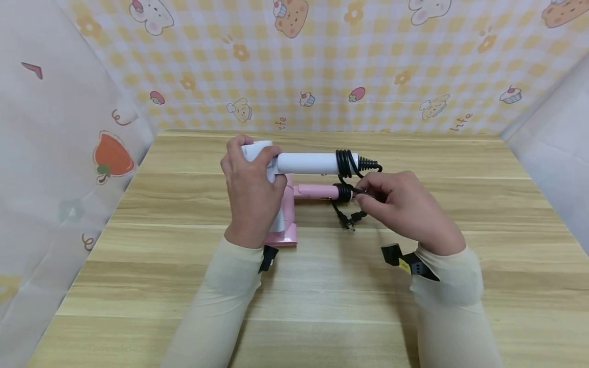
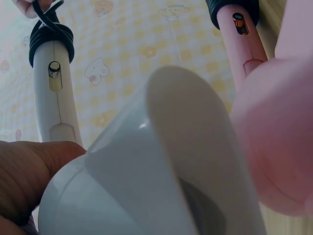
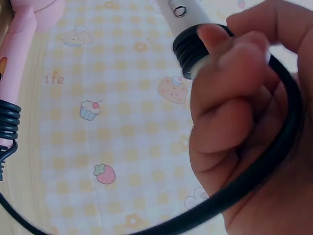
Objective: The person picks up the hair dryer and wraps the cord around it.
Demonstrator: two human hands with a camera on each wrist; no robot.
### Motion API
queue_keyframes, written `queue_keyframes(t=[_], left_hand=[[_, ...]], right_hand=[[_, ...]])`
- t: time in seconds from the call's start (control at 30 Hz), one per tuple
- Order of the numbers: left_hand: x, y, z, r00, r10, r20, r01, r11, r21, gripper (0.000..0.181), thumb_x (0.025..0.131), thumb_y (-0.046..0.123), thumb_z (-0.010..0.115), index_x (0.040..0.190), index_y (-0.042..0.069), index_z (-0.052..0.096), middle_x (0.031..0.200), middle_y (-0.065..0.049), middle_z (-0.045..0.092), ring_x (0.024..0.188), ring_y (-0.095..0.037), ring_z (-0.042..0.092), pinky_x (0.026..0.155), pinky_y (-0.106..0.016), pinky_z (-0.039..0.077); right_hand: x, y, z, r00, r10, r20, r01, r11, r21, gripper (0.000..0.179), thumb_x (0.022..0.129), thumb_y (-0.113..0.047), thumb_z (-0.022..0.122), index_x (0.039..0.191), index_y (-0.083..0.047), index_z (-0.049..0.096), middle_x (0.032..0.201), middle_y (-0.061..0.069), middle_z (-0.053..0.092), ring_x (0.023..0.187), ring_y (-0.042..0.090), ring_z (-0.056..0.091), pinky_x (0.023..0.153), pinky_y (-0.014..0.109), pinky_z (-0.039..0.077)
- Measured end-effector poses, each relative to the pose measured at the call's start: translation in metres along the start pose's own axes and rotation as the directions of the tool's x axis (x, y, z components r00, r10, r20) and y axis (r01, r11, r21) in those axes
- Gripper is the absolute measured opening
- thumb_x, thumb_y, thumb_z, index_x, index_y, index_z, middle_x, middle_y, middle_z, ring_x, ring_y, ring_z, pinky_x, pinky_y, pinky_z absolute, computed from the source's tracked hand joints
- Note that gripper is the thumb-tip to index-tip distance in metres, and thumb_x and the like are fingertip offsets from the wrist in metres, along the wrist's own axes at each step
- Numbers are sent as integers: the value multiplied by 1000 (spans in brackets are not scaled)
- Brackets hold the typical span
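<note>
My left hand (image 1: pixel 250 191) grips the head of a white hair dryer (image 1: pixel 306 163), whose handle points right. The nozzle of the white dryer fills the middle of the left wrist view. Several turns of black cord (image 1: pixel 344 163) are wound round the end of its handle. My right hand (image 1: pixel 405 204) pinches this cord beside the handle's end. In the right wrist view, a length of the cord (image 3: pixel 244 181) curves from the fingers round below the hand. Below the white dryer, a pink hair dryer (image 1: pixel 317 192) lies on the table, partly hidden, its own black cord wrapped round its handle.
A black plug (image 1: pixel 348 221) is near the end of the pink handle. The wood-grain table (image 1: pixel 340 306) reaches back to a yellow checked cloth wall (image 1: pixel 322 66). White sheets (image 1: pixel 55 153) hang at the sides. Black wrist cameras (image 1: pixel 392 254) sit at both sleeves.
</note>
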State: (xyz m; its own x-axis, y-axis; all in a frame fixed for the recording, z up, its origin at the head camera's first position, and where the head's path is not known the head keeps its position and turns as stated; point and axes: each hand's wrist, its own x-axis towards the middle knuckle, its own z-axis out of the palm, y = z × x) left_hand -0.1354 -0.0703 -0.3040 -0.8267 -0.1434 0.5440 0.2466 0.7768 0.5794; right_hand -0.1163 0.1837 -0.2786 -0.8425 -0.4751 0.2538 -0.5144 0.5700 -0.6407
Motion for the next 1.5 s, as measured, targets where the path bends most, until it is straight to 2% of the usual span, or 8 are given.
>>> queue_keyframes(t=[0.23, 0.5, 0.7, 0.87, 1.0, 1.17, 1.4, 1.5], left_hand=[[0, -1, 0, 1000, 6, -10, -6, 1000, 3, 35, 74, -1, 77, 107, 13, 76, 130, -18, 42, 115, -44, 39, 93, -52, 38], [-1, 0, 2, 1000, 9, 4, -9, 1000, 11, 35, 75, 0, 78, 108, 12, 75, 132, -19, 40, 117, -45, 37, 97, -52, 37], [-4, 5, 6, 999, 32, 32, -32, 999, 11, 36, 76, -2, 77, 109, 12, 75, 133, -19, 38, 120, -45, 34, 99, -53, 37], [-5, 6, 9, 995, 86, 51, -88, 996, 34, 34, 75, -3, 77, 107, 11, 75, 132, -20, 39, 121, -46, 33, 99, -56, 37], [-5, 7, 7, 992, 117, 52, -120, 990, 69, 33, 75, -1, 78, 106, 11, 76, 131, -20, 41, 120, -47, 35, 97, -57, 38], [-4, 7, 5, 989, 140, 52, -144, 986, 89, 33, 75, 0, 79, 106, 11, 76, 131, -20, 43, 120, -46, 36, 95, -58, 38], [-4, 6, 4, 976, 202, 77, -207, 975, 76, 34, 74, 0, 79, 106, 12, 76, 130, -20, 43, 121, -46, 36, 95, -58, 38], [-4, 4, 3, 971, 226, 81, -231, 971, 59, 35, 73, -1, 78, 105, 12, 76, 129, -20, 43, 120, -45, 36, 95, -57, 38]], right_hand=[[1, -1, 2, 996, -27, -86, 22, 998, -55, 14, 94, -9, 66, 87, -20, 71, 64, -10, 52, 52, 7, 39, 51, 23, 34], [1, -3, 3, 989, -57, -137, 46, 996, -78, 15, 91, -1, 67, 91, -16, 73, 59, -11, 43, 49, 7, 36, 48, 22, 31], [2, -3, 3, 970, -68, -235, 48, 995, -91, 9, 89, -3, 72, 91, -11, 73, 59, -7, 45, 50, 9, 36, 47, 21, 30], [4, -1, 4, 949, -56, -309, 33, 996, -82, 9, 84, -4, 78, 87, -8, 70, 59, -4, 48, 51, 11, 38, 48, 21, 30], [5, 0, 3, 942, -35, -333, 13, 998, -67, 10, 84, -7, 78, 87, -8, 68, 62, -2, 53, 52, 12, 41, 49, 20, 32], [5, -1, 4, 935, 1, -354, -5, 1000, -13, 7, 89, -7, 74, 96, -8, 72, 67, 1, 58, 55, 13, 44, 51, 21, 35], [6, 1, 3, 910, 89, -404, -87, 996, 25, 17, 87, -9, 76, 103, -5, 71, 72, 5, 51, 60, 14, 42, 54, 22, 34], [6, 3, 3, 906, 126, -403, -113, 992, 56, 19, 87, -10, 76, 104, -4, 69, 76, 5, 57, 63, 13, 47, 56, 20, 37]])
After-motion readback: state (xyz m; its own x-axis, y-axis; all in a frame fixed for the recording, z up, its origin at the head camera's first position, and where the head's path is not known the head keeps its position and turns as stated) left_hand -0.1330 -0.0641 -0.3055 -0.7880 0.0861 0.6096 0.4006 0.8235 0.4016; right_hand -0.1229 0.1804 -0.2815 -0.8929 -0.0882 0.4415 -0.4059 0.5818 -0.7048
